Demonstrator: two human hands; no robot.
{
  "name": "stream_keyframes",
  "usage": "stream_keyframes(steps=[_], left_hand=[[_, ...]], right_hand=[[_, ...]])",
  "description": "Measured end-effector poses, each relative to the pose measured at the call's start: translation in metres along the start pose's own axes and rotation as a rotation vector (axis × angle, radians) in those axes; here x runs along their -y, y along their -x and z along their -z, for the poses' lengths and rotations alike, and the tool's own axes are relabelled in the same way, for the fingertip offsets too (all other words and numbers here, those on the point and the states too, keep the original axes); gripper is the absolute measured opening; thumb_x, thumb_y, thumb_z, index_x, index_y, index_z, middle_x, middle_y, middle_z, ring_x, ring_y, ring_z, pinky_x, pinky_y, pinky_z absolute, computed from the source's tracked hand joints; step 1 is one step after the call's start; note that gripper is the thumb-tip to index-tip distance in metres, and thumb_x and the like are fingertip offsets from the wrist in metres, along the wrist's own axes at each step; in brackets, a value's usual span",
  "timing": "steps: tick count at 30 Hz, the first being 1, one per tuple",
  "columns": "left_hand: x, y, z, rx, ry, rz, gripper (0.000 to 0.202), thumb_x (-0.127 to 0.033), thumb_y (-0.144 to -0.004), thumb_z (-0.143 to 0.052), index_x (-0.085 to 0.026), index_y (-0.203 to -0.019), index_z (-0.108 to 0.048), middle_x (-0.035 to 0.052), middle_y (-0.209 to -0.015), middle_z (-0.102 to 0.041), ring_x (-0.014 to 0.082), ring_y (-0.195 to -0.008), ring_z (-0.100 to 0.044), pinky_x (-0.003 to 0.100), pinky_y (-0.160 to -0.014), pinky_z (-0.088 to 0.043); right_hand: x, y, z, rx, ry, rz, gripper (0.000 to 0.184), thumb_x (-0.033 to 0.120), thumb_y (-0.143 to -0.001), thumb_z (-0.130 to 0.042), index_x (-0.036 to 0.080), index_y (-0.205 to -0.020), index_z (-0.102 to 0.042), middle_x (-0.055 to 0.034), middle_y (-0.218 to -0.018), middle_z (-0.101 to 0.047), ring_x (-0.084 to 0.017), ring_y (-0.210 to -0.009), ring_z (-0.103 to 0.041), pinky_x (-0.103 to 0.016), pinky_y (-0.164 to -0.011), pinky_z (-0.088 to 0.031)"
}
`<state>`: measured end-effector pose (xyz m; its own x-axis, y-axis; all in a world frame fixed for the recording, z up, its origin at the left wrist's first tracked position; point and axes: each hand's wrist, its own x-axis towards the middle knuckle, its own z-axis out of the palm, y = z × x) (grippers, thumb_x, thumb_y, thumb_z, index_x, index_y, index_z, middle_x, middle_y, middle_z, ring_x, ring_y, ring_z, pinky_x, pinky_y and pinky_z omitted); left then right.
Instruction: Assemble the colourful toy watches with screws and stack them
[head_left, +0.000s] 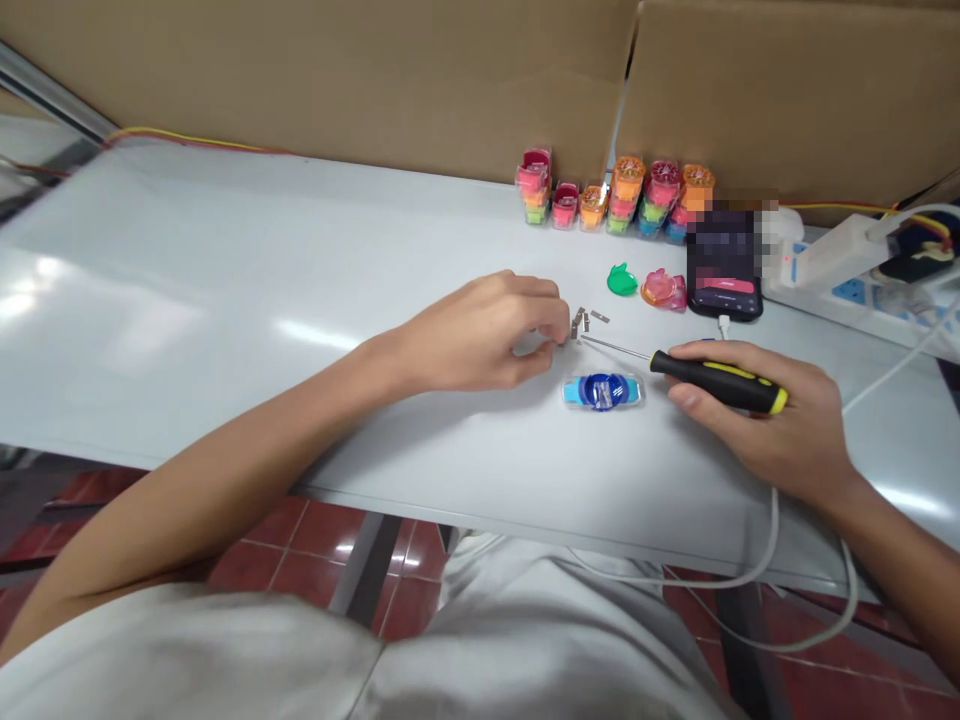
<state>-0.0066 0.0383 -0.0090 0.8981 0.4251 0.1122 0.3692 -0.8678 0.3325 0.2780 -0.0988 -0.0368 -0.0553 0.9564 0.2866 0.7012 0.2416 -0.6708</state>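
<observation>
Floor: we see red tiles [330,555] below the white table [225,300].
Left hand [480,330]: fingers bunched, just beside the small metal pieces [579,322]; grip unclear.
Right hand [765,425]: closed around a yellow-black screwdriver [716,380], tip near the pieces.
Table: blue plastic toy [602,391] nearby.
Back: colourful stacked containers [626,195], cardboard boxes [300,70].

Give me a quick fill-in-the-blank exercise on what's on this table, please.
The right hand grips a screwdriver with a black and ____ handle.
Its metal shaft reaches toward the small metal pieces beside the fingertips of the ____ hand.
Behind the stacked colourful plastic containers stand brown ____ boxes.

Missing words: yellow; left; cardboard.
</observation>
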Motion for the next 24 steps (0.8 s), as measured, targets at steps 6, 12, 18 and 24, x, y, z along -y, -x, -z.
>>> stream_keyframes(steps=[6,12,18,24], left_hand=[[0.009,-0.004,-0.014,-0.033,0.014,0.031,0.022,-0.02,-0.094,-0.056,-0.016,-0.106,-0.074,0.0084,-0.104,-0.07,0.0208,-0.091,-0.066,0.033,-0.083,-0.05],[0.006,-0.005,-0.018,-0.05,0.013,0.01,0.025,-0.02,-0.098,-0.053,-0.016,-0.11,-0.075,0.0078,-0.106,-0.068,0.0198,-0.093,-0.066,0.032,-0.085,-0.051],[0.007,-0.005,-0.021,-0.076,0.014,-0.001,0.024,-0.02,-0.098,-0.054,-0.016,-0.108,-0.075,0.0081,-0.107,-0.068,0.0201,-0.094,-0.066,0.033,-0.085,-0.052],[0.007,-0.008,-0.028,-0.155,0.026,-0.005,0.024,-0.02,-0.099,-0.054,-0.017,-0.115,-0.072,0.0088,-0.11,-0.067,0.0214,-0.1,-0.066,0.035,-0.09,-0.054]], right_hand=[[0.0,-0.001,-0.001,-0.024,0.053,0.019,0.03,0.036,-0.09,-0.078,0.029,-0.119,-0.074,-0.0009,-0.117,-0.078,-0.019,-0.105,-0.075,-0.032,-0.096,-0.059],[-0.006,-0.001,-0.003,-0.193,0.132,0.064,0.03,0.034,-0.087,-0.081,0.028,-0.115,-0.076,-0.0004,-0.112,-0.08,-0.018,-0.098,-0.077,-0.028,-0.088,-0.06],[-0.008,-0.005,-0.003,-0.174,0.155,0.112,0.027,0.031,-0.086,-0.082,0.025,-0.112,-0.077,0.0002,-0.109,-0.08,-0.015,-0.097,-0.077,-0.025,-0.09,-0.059],[-0.005,-0.005,0.0,-0.188,0.181,0.115,0.025,0.032,-0.086,-0.081,0.024,-0.11,-0.077,-0.0002,-0.106,-0.081,-0.016,-0.094,-0.077,-0.025,-0.089,-0.059]])
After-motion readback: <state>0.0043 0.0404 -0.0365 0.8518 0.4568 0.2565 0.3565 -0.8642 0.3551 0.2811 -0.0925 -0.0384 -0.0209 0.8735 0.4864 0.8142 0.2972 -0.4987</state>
